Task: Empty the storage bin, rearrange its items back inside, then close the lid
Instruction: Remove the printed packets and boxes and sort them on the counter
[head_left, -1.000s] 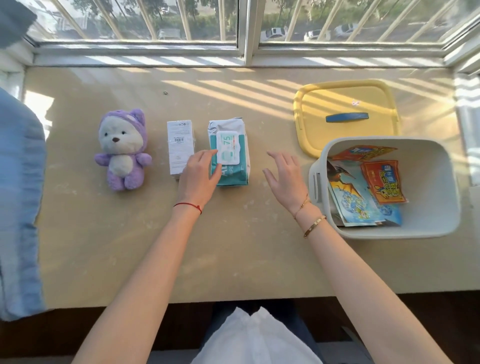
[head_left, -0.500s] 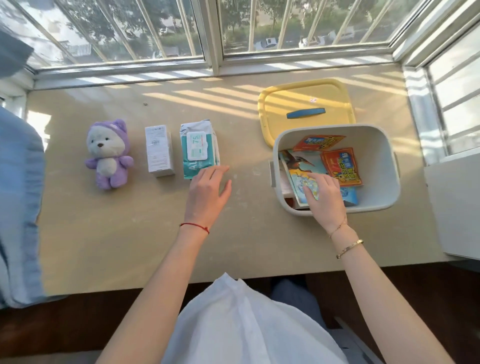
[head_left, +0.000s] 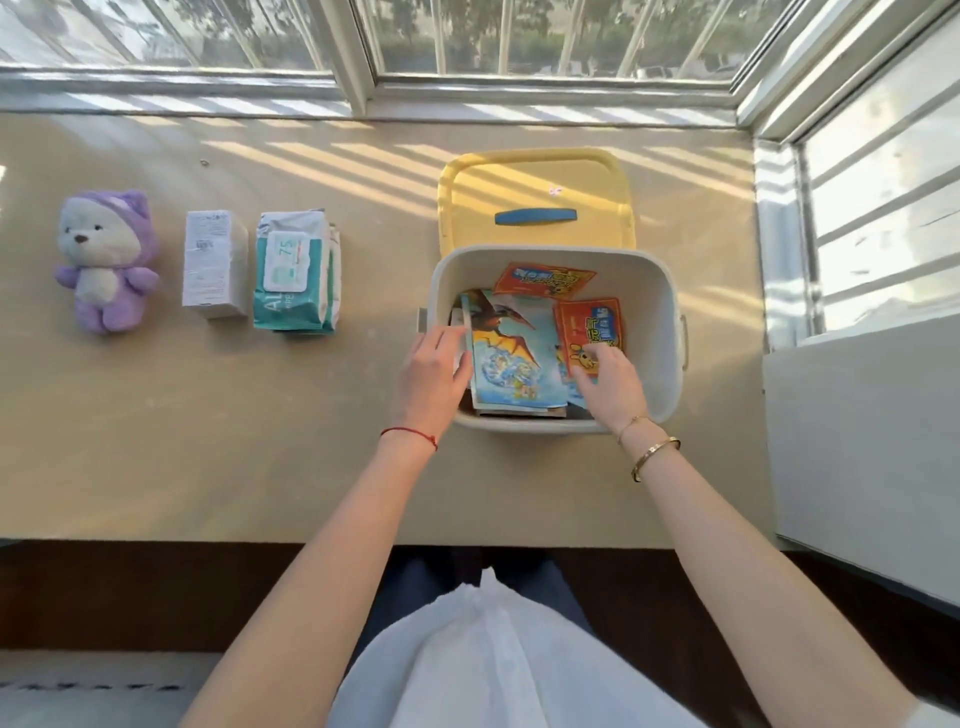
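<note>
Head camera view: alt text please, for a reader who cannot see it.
Both hands, left and right, reach into an open grey storage bin holding colourful packets. Its yellow lid lies behind; a plush bear, white box and wipes pack sit left.

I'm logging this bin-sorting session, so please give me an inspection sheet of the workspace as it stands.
Surface: beige table, striped with sunlight at the back.
Job's things: grey bin open, with a blue booklet and red packets inside; yellow lid flat behind it; plush bear, white box and wipes pack in a row on the left.
Clutter: small ring-like speck near the back.
Hands: left hand at the booklet's left edge; right hand on the booklet's right side; fingers' grip unclear.
Cables: nothing seen.
Surroundings: windows behind and right.
</note>
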